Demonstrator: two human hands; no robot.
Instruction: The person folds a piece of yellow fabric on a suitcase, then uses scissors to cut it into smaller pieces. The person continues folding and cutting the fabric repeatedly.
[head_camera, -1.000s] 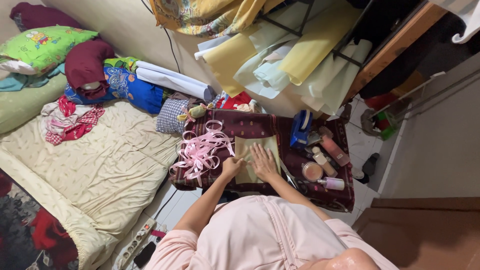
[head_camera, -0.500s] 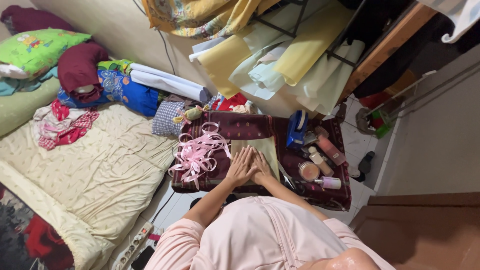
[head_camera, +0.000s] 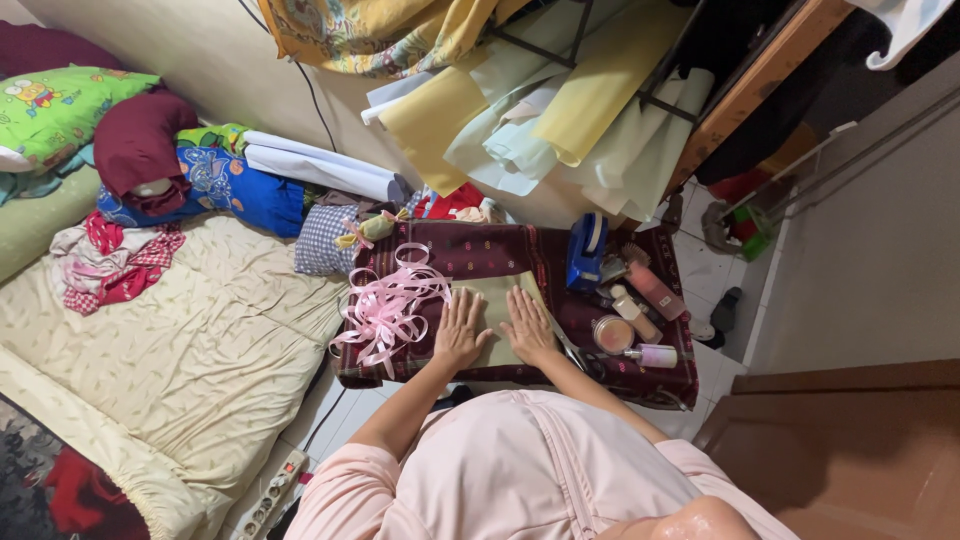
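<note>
Hands first: the left hand (head_camera: 461, 330) and the right hand (head_camera: 528, 326) both lie flat, palms down and fingers spread, gripping nothing. They press on a pale yellow-green sheet of paper (head_camera: 497, 300) spread on a low table covered by a dark maroon cloth (head_camera: 480, 252). The sheet lies directly under and between the 2 palms, its long axis running away from the person, so it stretches beyond the fingertips toward the far edge of the table. The right hand sits squarely on the sheet; the left hand covers its left edge, partly over the cloth.

Just left of the left hand, touching or nearly touching it, is a loose tangle of pink ribbon (head_camera: 390, 300). To the right of the right hand, near but apart, lie a round compact (head_camera: 612, 334), some small bottles (head_camera: 650, 355), and farther back a blue tape dispenser (head_camera: 585, 250).

Beyond the table, rolls of yellow and pale green paper (head_camera: 560, 110) lean against the wall. Well to the left is a mattress (head_camera: 170, 340) with pillows and clothes.
</note>
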